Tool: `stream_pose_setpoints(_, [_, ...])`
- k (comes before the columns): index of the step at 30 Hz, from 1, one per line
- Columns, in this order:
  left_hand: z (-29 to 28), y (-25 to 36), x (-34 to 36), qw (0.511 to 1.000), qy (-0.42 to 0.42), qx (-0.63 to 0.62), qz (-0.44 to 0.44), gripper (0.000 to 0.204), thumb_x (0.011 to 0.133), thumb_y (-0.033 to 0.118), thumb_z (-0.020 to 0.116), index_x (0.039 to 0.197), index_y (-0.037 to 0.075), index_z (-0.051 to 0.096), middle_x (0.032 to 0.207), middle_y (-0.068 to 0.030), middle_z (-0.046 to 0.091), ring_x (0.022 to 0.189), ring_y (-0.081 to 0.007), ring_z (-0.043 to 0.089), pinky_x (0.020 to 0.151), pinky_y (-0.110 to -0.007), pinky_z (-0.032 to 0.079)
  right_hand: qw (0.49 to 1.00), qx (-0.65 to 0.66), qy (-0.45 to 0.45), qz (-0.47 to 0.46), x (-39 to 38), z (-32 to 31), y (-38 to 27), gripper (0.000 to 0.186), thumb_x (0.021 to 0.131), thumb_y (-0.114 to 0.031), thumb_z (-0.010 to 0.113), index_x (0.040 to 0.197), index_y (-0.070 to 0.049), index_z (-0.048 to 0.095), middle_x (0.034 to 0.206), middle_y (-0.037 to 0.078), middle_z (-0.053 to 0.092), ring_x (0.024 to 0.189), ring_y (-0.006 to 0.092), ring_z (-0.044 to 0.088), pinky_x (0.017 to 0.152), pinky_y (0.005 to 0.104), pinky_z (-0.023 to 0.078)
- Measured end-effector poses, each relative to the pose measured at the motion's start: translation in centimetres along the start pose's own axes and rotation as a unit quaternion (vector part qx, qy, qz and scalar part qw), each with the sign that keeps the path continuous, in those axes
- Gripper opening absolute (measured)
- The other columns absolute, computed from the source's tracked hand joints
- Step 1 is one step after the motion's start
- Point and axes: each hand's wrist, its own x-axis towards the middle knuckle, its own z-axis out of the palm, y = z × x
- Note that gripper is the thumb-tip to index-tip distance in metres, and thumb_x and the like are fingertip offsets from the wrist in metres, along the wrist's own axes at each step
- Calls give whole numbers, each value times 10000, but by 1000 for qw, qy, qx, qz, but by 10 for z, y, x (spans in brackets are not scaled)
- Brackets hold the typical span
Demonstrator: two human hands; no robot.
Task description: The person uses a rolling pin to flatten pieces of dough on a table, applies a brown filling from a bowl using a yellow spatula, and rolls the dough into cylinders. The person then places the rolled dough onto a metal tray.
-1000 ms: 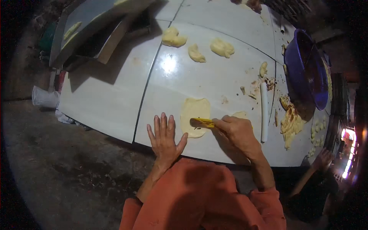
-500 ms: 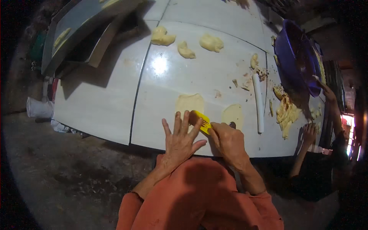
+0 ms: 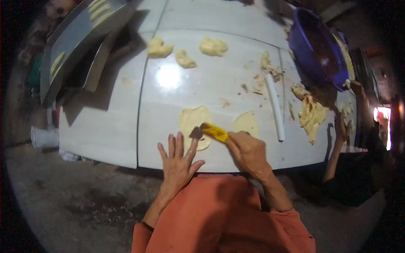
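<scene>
My right hand point(image 3: 249, 152) is closed round a flat yellow scraper point(image 3: 217, 133), its far tip smeared brown. That tip touches a dab of dark brown filling point(image 3: 196, 132) on a flattened oval of pale dough point(image 3: 195, 115). Fingers spread, my left hand point(image 3: 179, 159) rests at the near left edge of this oval, its index fingertip close to the filling. Just beyond my right hand lies a second flattened dough oval point(image 3: 245, 121), partly covered by that hand.
Dough lumps point(image 3: 159, 47) lie farther back, near a metal tray point(image 3: 80, 38) holding dough strips. To the right are a white rolling rod point(image 3: 275, 109), a messy dough heap point(image 3: 312, 116) and a purple basin point(image 3: 318, 50). Another person's hand point(image 3: 344, 127) is by the table's right side.
The scraper has swung left and flatter, and brown filling now shows on the left dough oval. My left hand has drawn back a little toward me. The whole view has shifted slightly.
</scene>
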Motion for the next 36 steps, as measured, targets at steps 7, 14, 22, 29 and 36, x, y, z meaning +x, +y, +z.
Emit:
stream_pose_setpoints(7, [21,-18,-9,992,106,36,52,687,921,603,634,1499,247,529,1621,-229,351,1492,-496,293,1174,-734,151,936,246,69,240,6,-51,52,307,939,-206,719,1171,-5,713,1033,132,744,816,241,710,786,344,562])
stream_pose_setpoints(14, [22,-18,-11,986,150,4,75,506,883,429,747,1344,232,680,1550,-231,447,1457,-511,346,1163,-698,262,842,-273,402,232,42,-194,185,283,942,-102,638,1211,-121,723,1016,133,665,949,336,693,818,435,559])
stream_pose_setpoints(22, [20,-18,-9,974,198,22,104,483,895,492,726,1313,252,700,1466,-193,550,1390,-482,451,1115,-668,356,854,-355,277,261,22,-214,195,310,893,-132,691,1201,-148,728,1057,93,674,959,323,697,779,457,551])
stream_pose_setpoints(29, [15,-15,-7,975,186,-51,115,413,841,313,797,1210,143,725,1440,-221,546,1366,-495,455,1117,-661,356,895,-132,279,323,-5,-196,207,398,982,-299,616,1181,32,713,981,240,741,916,378,722,855,463,535])
stream_pose_setpoints(36, [-35,21,79,967,159,-113,161,409,840,163,786,1235,107,695,1268,-101,665,1149,-299,639,1030,-504,441,868,-293,216,338,-37,-103,216,374,944,-236,699,1242,-10,672,1151,199,672,1063,354,666,918,456,521])
